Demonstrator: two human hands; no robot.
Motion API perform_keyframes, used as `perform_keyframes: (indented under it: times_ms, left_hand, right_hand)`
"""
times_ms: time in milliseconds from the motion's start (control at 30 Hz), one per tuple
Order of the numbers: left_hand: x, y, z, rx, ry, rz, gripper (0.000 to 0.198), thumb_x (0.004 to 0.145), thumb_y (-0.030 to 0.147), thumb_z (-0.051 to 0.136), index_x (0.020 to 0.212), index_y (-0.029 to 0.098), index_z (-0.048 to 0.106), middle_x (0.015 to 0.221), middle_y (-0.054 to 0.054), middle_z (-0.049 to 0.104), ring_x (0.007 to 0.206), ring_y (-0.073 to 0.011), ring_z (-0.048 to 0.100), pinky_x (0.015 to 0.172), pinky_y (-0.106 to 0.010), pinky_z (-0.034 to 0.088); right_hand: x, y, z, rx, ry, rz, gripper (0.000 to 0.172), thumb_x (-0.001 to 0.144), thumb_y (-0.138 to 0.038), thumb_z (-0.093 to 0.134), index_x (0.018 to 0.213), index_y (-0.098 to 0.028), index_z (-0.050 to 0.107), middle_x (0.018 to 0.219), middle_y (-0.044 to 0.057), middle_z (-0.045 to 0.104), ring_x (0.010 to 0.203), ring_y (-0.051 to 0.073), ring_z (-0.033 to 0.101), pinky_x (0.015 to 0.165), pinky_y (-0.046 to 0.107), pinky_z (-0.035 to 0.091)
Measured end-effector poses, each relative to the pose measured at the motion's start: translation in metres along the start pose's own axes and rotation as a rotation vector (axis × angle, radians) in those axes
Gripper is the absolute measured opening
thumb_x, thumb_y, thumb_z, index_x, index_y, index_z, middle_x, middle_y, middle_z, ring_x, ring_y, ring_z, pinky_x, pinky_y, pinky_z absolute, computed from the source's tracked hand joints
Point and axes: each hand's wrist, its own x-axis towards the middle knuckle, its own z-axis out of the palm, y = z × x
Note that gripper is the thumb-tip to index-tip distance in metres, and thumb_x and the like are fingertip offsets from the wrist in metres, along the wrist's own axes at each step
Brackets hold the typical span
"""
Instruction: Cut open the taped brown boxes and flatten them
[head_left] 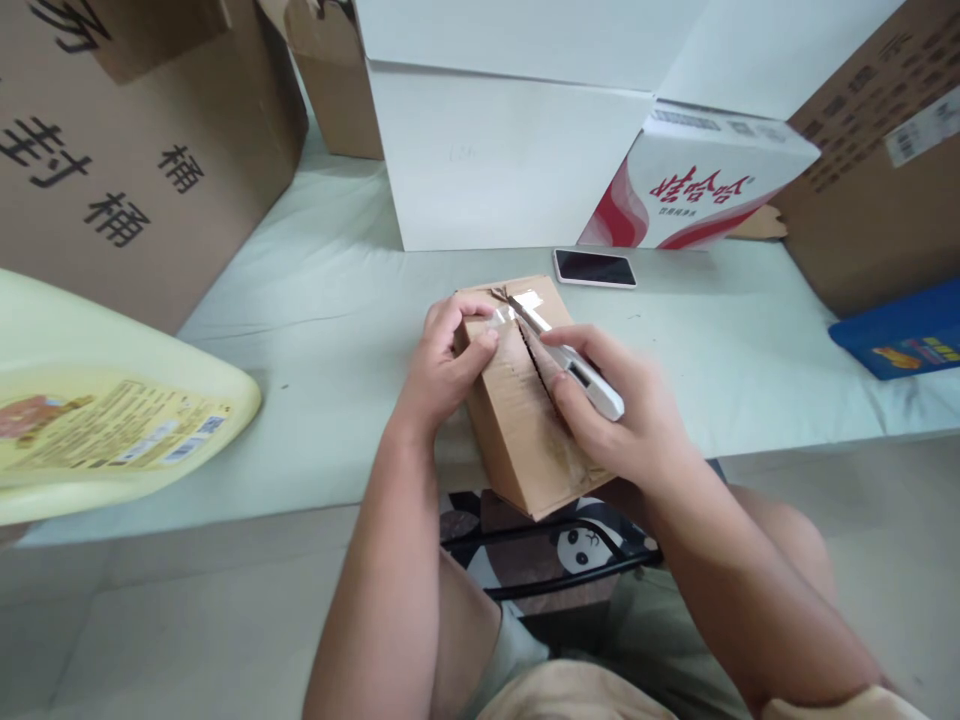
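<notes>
A small brown cardboard box (517, 420) sealed with clear tape lies on the pale table (337, 330), its near end jutting over the table's front edge. My left hand (444, 362) grips the box's far left corner, fingers curled over the top. My right hand (619, 415) is closed around a white utility knife (577, 368). The knife's tip lies on the tape seam along the box top, near the far end.
A phone (595, 268) lies face up behind the box. A big white box (510, 150), a red-and-white carton (697, 185) and brown cartons (135, 150) ring the table. A yellow jug (105, 400) lies left, a blue item (900, 335) right.
</notes>
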Motion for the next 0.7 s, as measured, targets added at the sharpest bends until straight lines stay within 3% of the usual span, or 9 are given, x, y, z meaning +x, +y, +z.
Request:
perform_keyframes:
  times_ms: [167, 300, 500, 700]
  left_hand:
    - [-0.0011, 0.0011, -0.0006, 0.007, -0.008, -0.004, 0.017, 0.091, 0.036, 0.066, 0.105, 0.027, 0.067, 0.121, -0.007, 0.068, 0.123, -0.0292, 0.061, 0.112, -0.048, 0.050]
    - [-0.0011, 0.0005, -0.0008, 0.034, -0.004, 0.012, 0.016, 0.092, 0.037, 0.066, 0.105, 0.027, 0.066, 0.120, -0.006, 0.069, 0.123, -0.0285, 0.061, 0.113, -0.047, 0.049]
    - [-0.0005, 0.0018, -0.0007, 0.035, -0.019, 0.026, 0.015, 0.092, 0.036, 0.064, 0.104, 0.027, 0.065, 0.119, -0.006, 0.071, 0.125, -0.0286, 0.060, 0.115, -0.048, 0.047]
    - [-0.0010, 0.0017, -0.0007, 0.015, -0.012, 0.018, 0.016, 0.093, 0.038, 0.064, 0.104, 0.027, 0.065, 0.118, -0.006, 0.070, 0.125, -0.0291, 0.060, 0.115, -0.048, 0.047]
  right_hand:
    - [-0.0002, -0.0006, 0.0002, -0.002, -0.003, 0.006, 0.020, 0.093, -0.017, 0.056, 0.110, -0.021, 0.067, 0.085, 0.000, 0.073, 0.077, 0.017, 0.070, 0.071, 0.029, 0.052]
    - [0.0002, -0.0016, 0.0003, -0.033, -0.038, 0.008, 0.024, 0.092, -0.017, 0.057, 0.112, -0.021, 0.068, 0.091, 0.002, 0.076, 0.078, 0.018, 0.071, 0.071, 0.030, 0.053]
    - [-0.0001, -0.0028, -0.0010, 0.013, 0.009, 0.071, 0.021, 0.090, -0.015, 0.057, 0.106, -0.022, 0.069, 0.079, -0.001, 0.072, 0.066, 0.015, 0.064, 0.063, 0.027, 0.048]
    - [0.0013, -0.0026, -0.0003, 0.056, -0.004, 0.107, 0.021, 0.088, -0.021, 0.059, 0.105, -0.021, 0.071, 0.077, -0.002, 0.070, 0.064, 0.014, 0.062, 0.063, 0.027, 0.047]
